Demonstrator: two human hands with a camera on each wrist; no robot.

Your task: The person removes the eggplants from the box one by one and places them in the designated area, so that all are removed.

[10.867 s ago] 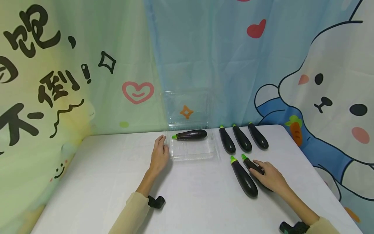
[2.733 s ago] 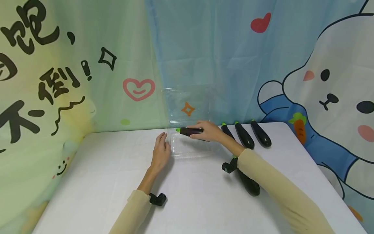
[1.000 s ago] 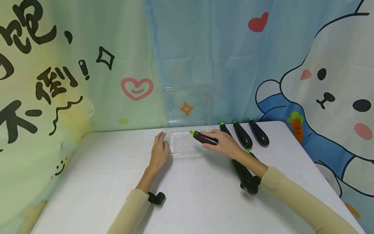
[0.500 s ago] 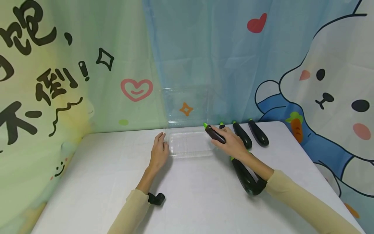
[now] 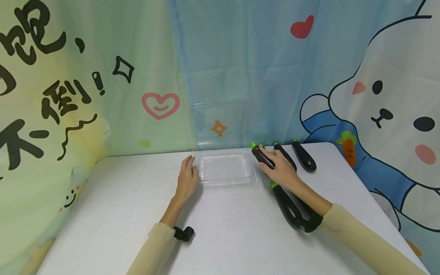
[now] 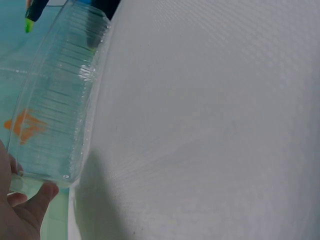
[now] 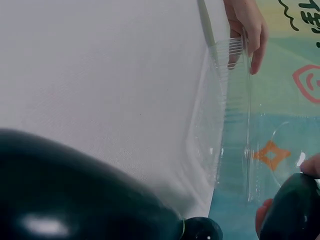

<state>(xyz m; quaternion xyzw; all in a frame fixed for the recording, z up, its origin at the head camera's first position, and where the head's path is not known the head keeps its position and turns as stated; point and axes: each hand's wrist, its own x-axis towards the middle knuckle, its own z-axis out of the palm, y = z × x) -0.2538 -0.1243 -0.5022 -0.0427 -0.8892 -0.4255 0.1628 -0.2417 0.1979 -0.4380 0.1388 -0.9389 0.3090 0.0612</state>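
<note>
My right hand (image 5: 283, 172) grips a dark purple eggplant (image 5: 262, 156) with a green stem, just right of the clear plastic box (image 5: 225, 181). That eggplant overlaps the leftmost one of a back row, and whether it touches the table I cannot tell. The box stands with nothing inside and its lid (image 5: 220, 112) raised against the curtain. At the box's left end, my left hand (image 5: 188, 178) holds the side, thumb (image 6: 47, 191) on one face and fingers over the rim. In the right wrist view, the held eggplant (image 7: 295, 210) shows at the lower right.
Two more eggplants of the back row, a middle one (image 5: 286, 156) and a right one (image 5: 304, 156), lie near the table's far edge. A larger eggplant (image 5: 287, 204) lies nearer, beside another mostly hidden under my right forearm. A printed curtain (image 5: 275, 76) hangs behind the white table (image 5: 113, 214).
Earlier the eggplant lay in the box while my right hand touched a front one. My right hand then gripped it, lifted it out and carried it right. My left hand stayed put.
</note>
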